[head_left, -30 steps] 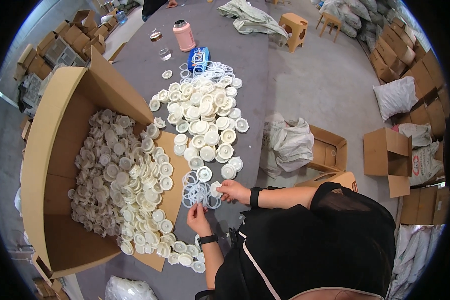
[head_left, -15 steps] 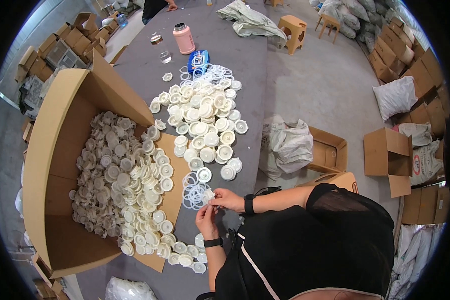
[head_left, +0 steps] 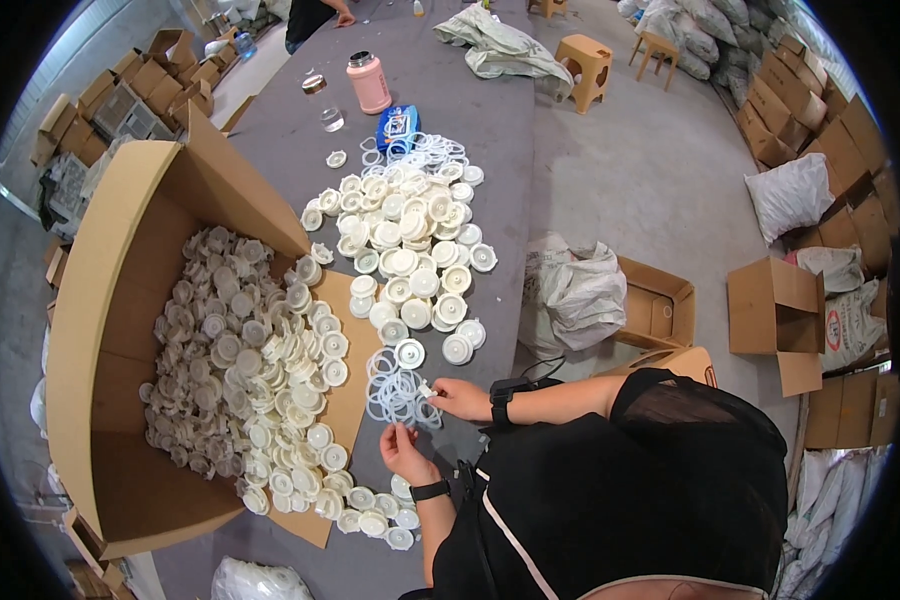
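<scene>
Both hands (head_left: 435,420) pinch rings (head_left: 395,385) (table-edge side).

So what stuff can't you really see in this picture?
- Head view: what the left hand pinches is too small to tell; maybe a thin clear plastic ring.
- Head view: the small white piece at the right hand fingertips is too tiny to name.
- The bottom of the big brown cardboard box is buried under white round plastic caps.
- The person at the far end of the grey table is cut off by the top edge.
</scene>
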Tool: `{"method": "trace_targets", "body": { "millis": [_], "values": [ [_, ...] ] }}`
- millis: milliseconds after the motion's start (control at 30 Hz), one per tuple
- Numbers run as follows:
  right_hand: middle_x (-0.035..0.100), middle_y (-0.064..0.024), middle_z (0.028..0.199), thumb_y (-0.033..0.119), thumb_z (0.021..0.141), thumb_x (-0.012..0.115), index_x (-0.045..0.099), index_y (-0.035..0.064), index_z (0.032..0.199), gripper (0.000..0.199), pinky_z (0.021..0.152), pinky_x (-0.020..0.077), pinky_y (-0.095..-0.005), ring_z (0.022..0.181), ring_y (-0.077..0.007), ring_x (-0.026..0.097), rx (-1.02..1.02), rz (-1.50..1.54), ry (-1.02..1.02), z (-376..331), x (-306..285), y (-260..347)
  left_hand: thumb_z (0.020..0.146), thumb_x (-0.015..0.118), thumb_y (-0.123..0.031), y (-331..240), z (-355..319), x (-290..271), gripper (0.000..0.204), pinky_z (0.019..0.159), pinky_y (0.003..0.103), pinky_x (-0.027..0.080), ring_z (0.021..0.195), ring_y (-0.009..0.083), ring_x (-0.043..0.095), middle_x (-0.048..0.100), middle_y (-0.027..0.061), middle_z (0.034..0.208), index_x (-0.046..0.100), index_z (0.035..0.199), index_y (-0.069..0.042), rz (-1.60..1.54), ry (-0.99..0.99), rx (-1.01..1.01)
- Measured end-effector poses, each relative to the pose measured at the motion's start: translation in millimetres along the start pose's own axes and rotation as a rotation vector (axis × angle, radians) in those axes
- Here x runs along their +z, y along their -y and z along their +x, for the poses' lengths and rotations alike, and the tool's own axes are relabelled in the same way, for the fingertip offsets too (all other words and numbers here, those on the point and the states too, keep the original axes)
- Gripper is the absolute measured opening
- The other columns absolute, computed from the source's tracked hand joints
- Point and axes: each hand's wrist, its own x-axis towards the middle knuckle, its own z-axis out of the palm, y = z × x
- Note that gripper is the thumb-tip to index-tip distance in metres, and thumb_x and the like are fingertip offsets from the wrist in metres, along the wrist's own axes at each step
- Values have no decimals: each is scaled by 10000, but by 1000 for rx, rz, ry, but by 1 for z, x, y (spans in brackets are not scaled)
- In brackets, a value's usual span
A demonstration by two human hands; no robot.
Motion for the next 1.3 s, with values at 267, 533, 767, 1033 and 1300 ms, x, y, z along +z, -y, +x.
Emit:
{"method": "trace_targets", "body": {
  "millis": [267, 533, 767, 1033, 1300],
  "values": [
    [528, 1, 691, 197, 832, 468, 487, 78, 861, 124, 493, 382, -173, 584, -69, 522, 190, 856, 201, -6, -9, 39, 790, 551, -116, -21, -4, 13, 79, 560, 207, 407, 618, 91, 490, 551, 19, 751, 527, 839, -59, -416, 186, -308],
    [520, -1, 730, 201, 841, 461, 465, 82, 903, 135, 512, 388, -180, 598, -72, 511, 242, 1152, 279, -17, -16, 64, 786, 551, -111, -23, -8, 15, 59, 594, 232, 410, 654, 100, 488, 537, 13, 751, 508, 798, -73, -361, 133, -237],
    [503, 6, 704, 220, 837, 469, 475, 68, 896, 163, 495, 370, -184, 572, -69, 486, 113, 1009, 316, -18, -11, 61, 792, 528, -141, -28, -12, 19, 149, 741, 266, 450, 837, 153, 526, 549, 66, 913, 515, 889, -29, -402, 245, -200],
    [480, 33, 605, 273, 825, 491, 537, 66, 797, 215, 411, 306, -167, 462, -36, 404, 100, 1117, 240, -24, -13, 81, 801, 476, -178, -60, -30, 44, 186, 764, 318, 422, 886, 180, 506, 520, 84, 940, 484, 913, -30, -388, 232, -115],
    [481, 49, 546, 338, 826, 490, 573, 69, 719, 301, 357, 285, -161, 408, -29, 384, 39, 1019, 338, -37, -30, 113, 793, 511, -266, -81, -40, 45, 255, 728, 291, 423, 827, 160, 517, 518, 60, 877, 474, 913, -44, -307, 333, -98]
  ]
}}
